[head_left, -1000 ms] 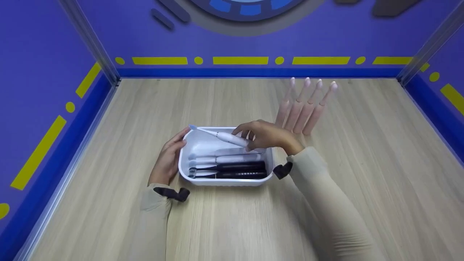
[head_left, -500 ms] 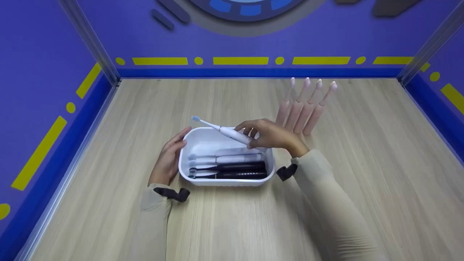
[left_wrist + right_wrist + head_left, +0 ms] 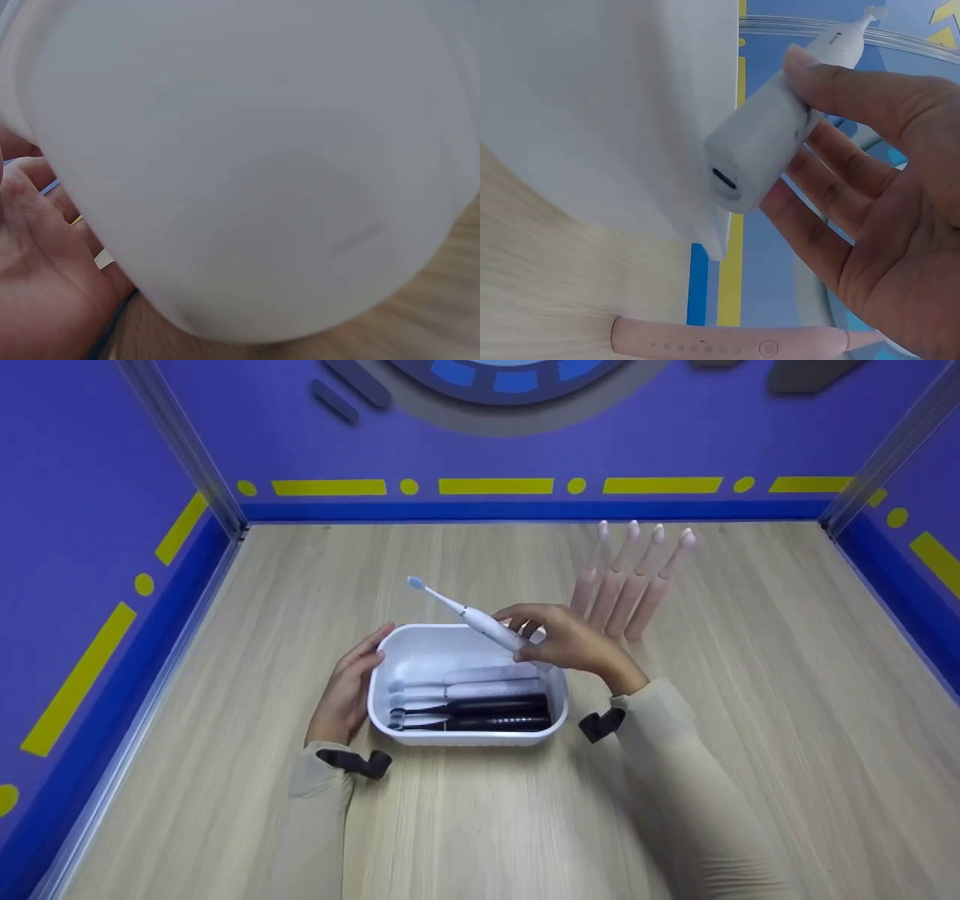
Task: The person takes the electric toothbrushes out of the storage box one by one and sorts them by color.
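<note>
Raised higher, the white toothbrush [image 3: 487, 626] pinched by the right hand [image 3: 571, 643] seems nearly out of the box [image 3: 465, 739] the left hand [image 3: 345, 686] grips.

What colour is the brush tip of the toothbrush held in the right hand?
The brush tip is light blue, seen best in the head view.

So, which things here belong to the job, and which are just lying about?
In the job, apparently:
white toothbrush in the right hand
tub touched by the left hand
black toothbrushes, other white toothbrushes inside it
probably the standing pink toothbrushes

Just around:
table
patterned wall
wrist cameras
</note>
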The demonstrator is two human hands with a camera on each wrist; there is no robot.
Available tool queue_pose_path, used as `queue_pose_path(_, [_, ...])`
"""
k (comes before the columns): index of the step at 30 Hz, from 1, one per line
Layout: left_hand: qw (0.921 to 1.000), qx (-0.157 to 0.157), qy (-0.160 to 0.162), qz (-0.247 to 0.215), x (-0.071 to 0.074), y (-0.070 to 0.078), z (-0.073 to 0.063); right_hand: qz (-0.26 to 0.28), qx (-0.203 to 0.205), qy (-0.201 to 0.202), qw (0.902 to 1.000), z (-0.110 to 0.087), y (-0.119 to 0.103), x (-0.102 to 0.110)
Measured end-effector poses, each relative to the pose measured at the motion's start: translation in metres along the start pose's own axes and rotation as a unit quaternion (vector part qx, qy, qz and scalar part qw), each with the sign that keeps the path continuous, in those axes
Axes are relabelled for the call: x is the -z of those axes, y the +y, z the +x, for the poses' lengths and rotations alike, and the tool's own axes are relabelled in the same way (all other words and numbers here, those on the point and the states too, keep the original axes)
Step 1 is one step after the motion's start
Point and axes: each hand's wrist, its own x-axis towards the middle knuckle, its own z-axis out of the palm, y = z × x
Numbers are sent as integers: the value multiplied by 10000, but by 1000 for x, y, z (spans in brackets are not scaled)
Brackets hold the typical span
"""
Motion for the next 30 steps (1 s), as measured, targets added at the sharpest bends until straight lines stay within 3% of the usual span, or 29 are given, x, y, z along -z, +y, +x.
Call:
queue_pose_path(7, [10000,-6,-48,21,1,0,0,400,117,576,9975,-5,5,-1])
queue_pose_path(13, [9999,-27,-75,-69,1,-1,0,666,-119,911,9935,-9,6,0])
queue_pose_path(30, [9999,-60,-48,93,1,-1,-1,850,-215,1976,9764,-20,16,-2])
